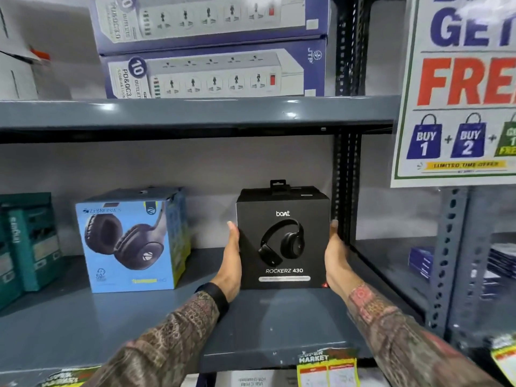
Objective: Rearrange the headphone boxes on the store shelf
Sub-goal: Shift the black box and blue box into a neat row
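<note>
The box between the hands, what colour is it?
The box is black with white lettering and a black headphone picture, seen in the head view.

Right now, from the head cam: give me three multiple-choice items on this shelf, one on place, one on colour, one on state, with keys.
1. Where does the blue headphone box stand relative to the black headphone box?
A. to its left
B. on top of it
C. behind it

2. What colour is the box between the hands?
A. green
B. white
C. black

3. How is the black box held?
A. one hand on top
B. left hand and right hand on its sides
C. untouched

Key: 1 A, a gap of bare shelf lies between them; 2 C, black front with white lettering; 3 B, a palm presses each side.
</note>
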Tool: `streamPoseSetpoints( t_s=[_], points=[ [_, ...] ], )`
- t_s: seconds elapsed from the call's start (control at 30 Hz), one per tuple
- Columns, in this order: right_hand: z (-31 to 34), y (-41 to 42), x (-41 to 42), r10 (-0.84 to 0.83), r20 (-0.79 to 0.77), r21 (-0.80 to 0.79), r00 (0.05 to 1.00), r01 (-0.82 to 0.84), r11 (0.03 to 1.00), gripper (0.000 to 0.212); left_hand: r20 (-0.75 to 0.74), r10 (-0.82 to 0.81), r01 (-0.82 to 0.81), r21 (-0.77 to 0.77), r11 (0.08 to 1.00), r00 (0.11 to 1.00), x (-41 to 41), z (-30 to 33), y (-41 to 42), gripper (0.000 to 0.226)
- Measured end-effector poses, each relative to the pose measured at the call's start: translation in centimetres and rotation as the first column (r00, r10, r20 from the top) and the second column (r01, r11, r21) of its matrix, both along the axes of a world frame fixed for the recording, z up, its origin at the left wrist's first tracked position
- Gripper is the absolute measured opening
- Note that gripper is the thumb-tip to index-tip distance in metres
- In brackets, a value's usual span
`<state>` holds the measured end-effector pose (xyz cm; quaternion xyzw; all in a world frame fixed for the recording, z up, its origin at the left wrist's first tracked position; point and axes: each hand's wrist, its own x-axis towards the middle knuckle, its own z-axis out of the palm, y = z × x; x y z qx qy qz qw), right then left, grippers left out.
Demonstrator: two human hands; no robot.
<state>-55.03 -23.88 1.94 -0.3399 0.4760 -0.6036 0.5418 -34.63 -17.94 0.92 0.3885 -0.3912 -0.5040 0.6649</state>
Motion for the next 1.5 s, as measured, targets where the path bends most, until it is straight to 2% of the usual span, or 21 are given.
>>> streamPoseSetpoints(
  t_s=[0.07,0.17,0.33,0.47,0.63,0.7,0.83,0.9,0.97,1.07,1.17,1.23,1.3,1.37,1.5],
  points=[
    [-0.2,-0.6,0.2,-0.014,0.024,0.005,1.000,0.014,1.000,0.089,-0.016,0.001,-0.001,0.000,1.000,1.000,0.0,0.2,-0.2,0.088],
    [-0.4,-0.8,0.5,-0.079,0.055,0.026,0.995,0.078,0.997,0.076,-0.006,0.002,-0.002,-0.015,1.000,1.000,0.0,0.0,-0.4,0.095],
    [-0.1,0.4,0.0,-0.118,0.047,0.041,0.992,0.116,0.992,0.049,0.000,0.021,-0.021,-0.023,1.000,1.000,-0.2,-0.8,0.2,0.071],
    [-0.7,1.9,-0.8,-0.051,0.093,0.025,0.994,0.049,0.998,0.044,0.054,-0.042,0.044,-0.036,0.998,0.998,-0.3,-1.2,2.6,0.066],
    [-1.7,5.3,-1.7,0.024,0.087,0.024,0.996,-0.026,0.999,0.046,0.123,-0.096,0.104,-0.056,0.993,0.988,-0.5,-1.7,6.0,0.087],
    [-2.2,6.5,-2.0,0.002,0.072,0.037,0.997,-0.005,0.999,0.053,0.122,-0.093,0.099,-0.045,0.994,0.988,-0.8,-1.8,7.4,0.096],
    [-2.1,7.7,-1.8,-0.038,0.119,0.036,0.992,0.034,0.999,0.052,0.122,-0.043,0.047,-0.024,0.999,0.992,-1.1,-1.5,9.0,0.135],
    [-1.9,7.8,-1.7,-0.064,0.134,0.034,0.989,0.060,0.998,0.055,0.133,-0.021,0.025,-0.028,0.999,0.991,-1.3,-1.2,9.5,0.139],
    [-1.8,7.7,-1.7,-0.078,0.095,0.002,0.992,0.078,0.997,0.057,0.138,-0.009,0.011,-0.013,1.000,0.990,-1.5,-0.8,10.1,0.130],
    [-1.7,7.9,-1.6,-0.098,0.105,0.032,0.990,0.095,0.995,0.068,0.139,-0.007,0.004,0.023,1.000,0.990,-1.8,-0.5,10.7,0.096],
    [-2.4,9.6,-1.4,-0.222,-0.076,-0.088,0.972,0.216,0.973,0.061,0.133,-0.049,0.046,0.029,0.999,0.990,-1.4,-0.5,11.3,0.083],
    [-3.3,11.7,-0.9,-0.447,-0.181,-0.241,0.876,0.401,0.884,0.052,0.170,-0.049,0.041,0.048,0.998,0.984,-0.3,-0.4,11.7,0.087],
    [-4.3,14.0,0.0,-0.631,-0.200,-0.374,0.750,0.537,0.756,0.032,0.205,0.011,-0.028,0.078,0.997,0.979,1.5,-0.6,12.0,0.090],
    [-5.6,16.0,1.2,-0.688,-0.183,-0.484,0.703,0.544,0.685,0.020,0.226,0.069,-0.085,0.062,0.994,0.972,3.8,-0.9,12.4,0.085],
    [-7.7,20.5,7.1,-0.607,-0.209,-0.633,0.766,0.367,0.681,0.015,0.227,0.159,-0.148,-0.065,0.987,0.961,10.1,-1.6,14.7,0.061]
  ],
)
